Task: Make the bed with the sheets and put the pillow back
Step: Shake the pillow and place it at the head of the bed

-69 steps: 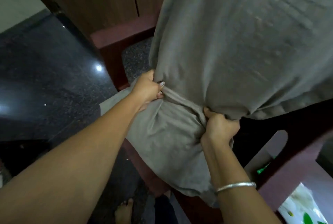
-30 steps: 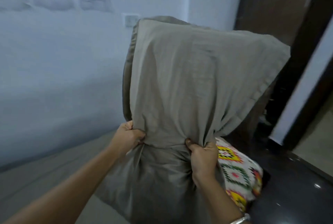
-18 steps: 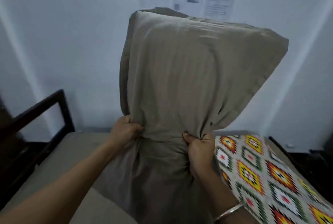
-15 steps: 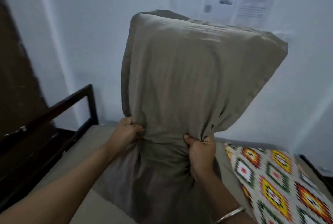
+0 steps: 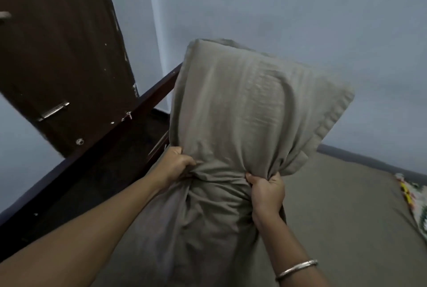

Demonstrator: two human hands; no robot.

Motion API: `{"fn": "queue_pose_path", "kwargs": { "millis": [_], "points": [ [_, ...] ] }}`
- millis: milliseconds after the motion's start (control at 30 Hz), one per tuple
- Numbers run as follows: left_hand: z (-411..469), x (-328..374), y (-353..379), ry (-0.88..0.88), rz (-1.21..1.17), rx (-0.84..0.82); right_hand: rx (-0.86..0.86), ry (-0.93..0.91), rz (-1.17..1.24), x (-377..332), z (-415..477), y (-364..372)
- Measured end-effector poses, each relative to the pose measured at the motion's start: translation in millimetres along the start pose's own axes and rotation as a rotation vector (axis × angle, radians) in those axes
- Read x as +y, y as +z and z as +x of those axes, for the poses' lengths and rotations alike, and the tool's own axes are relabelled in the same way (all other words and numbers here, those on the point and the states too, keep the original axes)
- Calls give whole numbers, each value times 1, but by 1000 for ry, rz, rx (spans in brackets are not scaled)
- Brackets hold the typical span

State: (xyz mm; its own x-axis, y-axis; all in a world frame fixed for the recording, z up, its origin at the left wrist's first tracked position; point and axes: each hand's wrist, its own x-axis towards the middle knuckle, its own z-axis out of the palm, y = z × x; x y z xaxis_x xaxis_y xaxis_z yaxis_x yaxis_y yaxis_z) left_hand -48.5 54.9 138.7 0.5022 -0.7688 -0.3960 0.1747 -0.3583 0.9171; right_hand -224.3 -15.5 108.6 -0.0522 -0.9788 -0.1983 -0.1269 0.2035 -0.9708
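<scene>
Pillow (image 5: 251, 111) in a grey-brown case is standing upright in the air over the bed. Its stuffed body is filling the middle of the view and leaning toward 1 o'clock, with only the two hands carrying it. The left hand (image 5: 175, 165) is gripping the gathered neck of the case at its 9 o'clock side, and the right hand (image 5: 265, 190) is gripping at its 3 o'clock side. The fingers (image 5: 255, 177) of both are curled tight and pinching bunched cloth. Below the grips the empty case end (image 5: 203, 236) is hanging slack toward 6 o'clock.

The matching sheet (image 5: 342, 212) is lying smooth over the mattress from 3 to 5 o'clock, so the step in hand is probably placing the pillow. The dark bed rail (image 5: 129, 125) is running from 11 down to 8 o'clock and looks like the head end. A patterned cloth (image 5: 418, 208) is showing at the 4 o'clock edge.

To do this well, the person should be lowering the pillow flat beside that rail and folding the slack end underneath before releasing. Patting the filling even afterwards would help. Dropping it from height risks rumpling the sheet.
</scene>
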Motion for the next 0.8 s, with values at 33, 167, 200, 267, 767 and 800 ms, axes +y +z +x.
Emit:
{"fn": "queue_pose_path", "kwargs": {
  "millis": [33,167,200,267,767,800],
  "points": [
    [15,-5,-13,-41,8,10,18,35,-30,8,3,18],
    [71,-36,-45,-152,61,-8,30,128,-147,39,22,62],
    [80,-42,-48,-181,56,-9,31,139,-182,48,28,68],
    [99,-55,-51,-220,37,-7,24,159,-233,64,39,78],
    [264,-113,-64,-174,795,135,-326,217,-1076,164,122,167],
    [277,-118,-60,-122,799,141,-320,146,-1141,165,129,175]
  ]
}}
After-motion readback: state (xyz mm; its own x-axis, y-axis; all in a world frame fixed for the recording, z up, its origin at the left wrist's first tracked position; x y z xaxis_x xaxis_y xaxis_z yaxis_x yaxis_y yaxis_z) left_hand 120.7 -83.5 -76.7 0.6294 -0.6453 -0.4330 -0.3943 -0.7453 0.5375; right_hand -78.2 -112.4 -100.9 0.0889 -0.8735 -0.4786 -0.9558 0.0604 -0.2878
